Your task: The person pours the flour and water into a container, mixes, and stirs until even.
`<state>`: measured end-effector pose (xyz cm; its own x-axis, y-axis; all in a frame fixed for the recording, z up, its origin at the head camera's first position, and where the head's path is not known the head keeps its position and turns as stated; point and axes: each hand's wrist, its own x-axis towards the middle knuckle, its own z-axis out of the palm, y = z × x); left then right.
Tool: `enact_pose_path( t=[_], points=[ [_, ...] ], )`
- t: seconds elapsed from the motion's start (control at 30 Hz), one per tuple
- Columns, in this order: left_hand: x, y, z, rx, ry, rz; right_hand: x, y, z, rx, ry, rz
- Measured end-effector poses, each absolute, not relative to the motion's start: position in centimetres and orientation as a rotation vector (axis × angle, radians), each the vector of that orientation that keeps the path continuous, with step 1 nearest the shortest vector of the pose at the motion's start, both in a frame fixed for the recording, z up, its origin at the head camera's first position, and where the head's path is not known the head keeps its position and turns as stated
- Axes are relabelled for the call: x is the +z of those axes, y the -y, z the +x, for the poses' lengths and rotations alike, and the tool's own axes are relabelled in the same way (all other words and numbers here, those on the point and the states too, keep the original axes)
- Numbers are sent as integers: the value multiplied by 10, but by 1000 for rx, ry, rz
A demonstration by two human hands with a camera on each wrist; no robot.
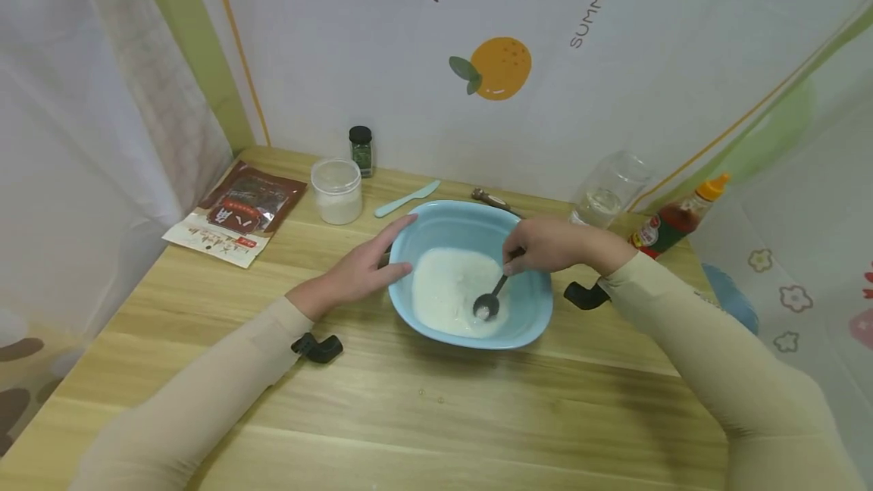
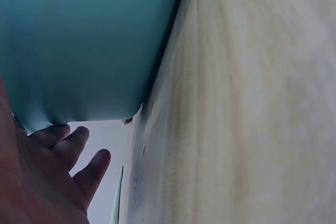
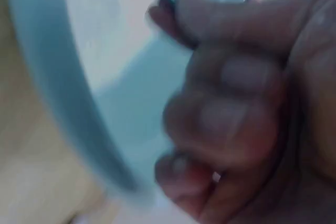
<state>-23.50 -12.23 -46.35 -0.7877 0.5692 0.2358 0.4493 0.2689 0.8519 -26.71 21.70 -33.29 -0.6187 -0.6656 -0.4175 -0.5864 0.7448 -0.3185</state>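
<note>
A light blue basin (image 1: 539, 328) with a smooth white substance (image 1: 443, 286) in it stands on the wooden table. My left hand (image 1: 361, 267) holds its left side, thumb over the rim; in the left wrist view, several fingers (image 2: 89, 174) spread against the outer wall. With fingers curled, my right hand (image 1: 549, 245) grips the handle of a dark spoon (image 1: 486, 305) inside the basin. The spoon's bowl, tilted down, carries a little of something whitish at the surface of the white substance. The right wrist view is blurred and shows the curled fingers (image 3: 220, 114) over the basin.
Behind the basin lie a pale green knife (image 1: 408, 198) and a dark-handled utensil (image 1: 489, 198). A brown-and-white packet (image 1: 239, 211), a clear jar of white powder (image 1: 337, 195) and a small black-capped jar (image 1: 361, 150) stand left. At right are a glass (image 1: 603, 199) and a sauce bottle (image 1: 675, 222).
</note>
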Motion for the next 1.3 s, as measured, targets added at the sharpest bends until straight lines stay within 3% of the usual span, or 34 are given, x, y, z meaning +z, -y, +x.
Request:
enact_pose_path(
  t=[0.17, 0.37, 0.9, 1.13, 1.3],
  points=[
    [-463, 123, -235, 1548, -2421, 974, -338, -202, -263, -255, -2405, -1053],
    [-463, 123, -236, 1529, -2422, 989, -333, -213, -271, -198, -2480, -914],
    [-462, 122, -236, 1519, -2437, 969, -335, -213, -278, -228, -2437, -973],
    [-463, 121, -236, 1542, -2411, 986, -332, -223, -279, -209, -2559, -875],
    [-464, 120, -235, 1558, -2407, 974, -333, -226, -278, -193, -2427, -971]
  ],
)
